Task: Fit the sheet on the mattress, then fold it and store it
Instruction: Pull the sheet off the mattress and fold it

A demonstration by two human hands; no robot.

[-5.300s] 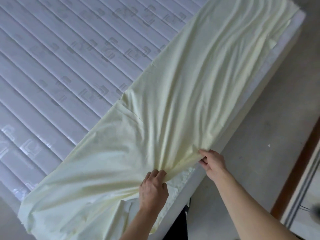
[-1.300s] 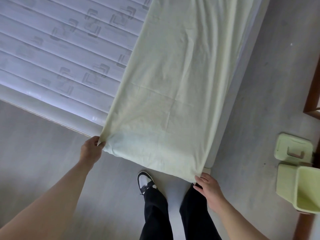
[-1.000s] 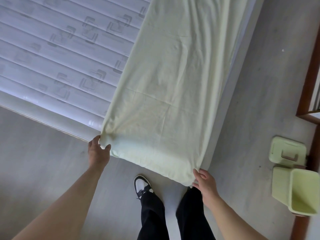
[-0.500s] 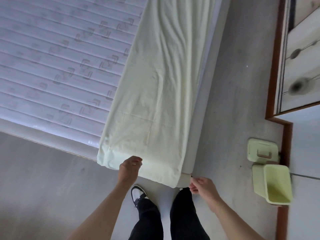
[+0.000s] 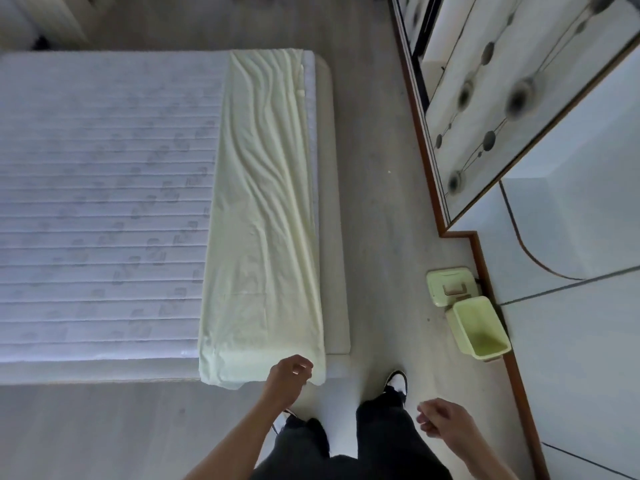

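From the head view, a pale yellow cotton sheet [image 5: 263, 220], folded into one long wrinkled strip, lies along the right side of the white quilted mattress [image 5: 104, 202], its near end draping over the mattress's foot edge. The left hand [image 5: 289, 377] is at that near end by the strip's right corner, fingers curled against the cloth (whether they actually pinch it I cannot tell). The right hand [image 5: 441, 422] hangs free over the grey floor [image 5: 377, 202], well apart from the sheet, fingers loosely curled around nothing. To the right, a light green plastic bin [image 5: 479, 329] stands near a wardrobe with a brown-framed door [image 5: 519, 98], and its lid [image 5: 450, 285] lies just beside it.
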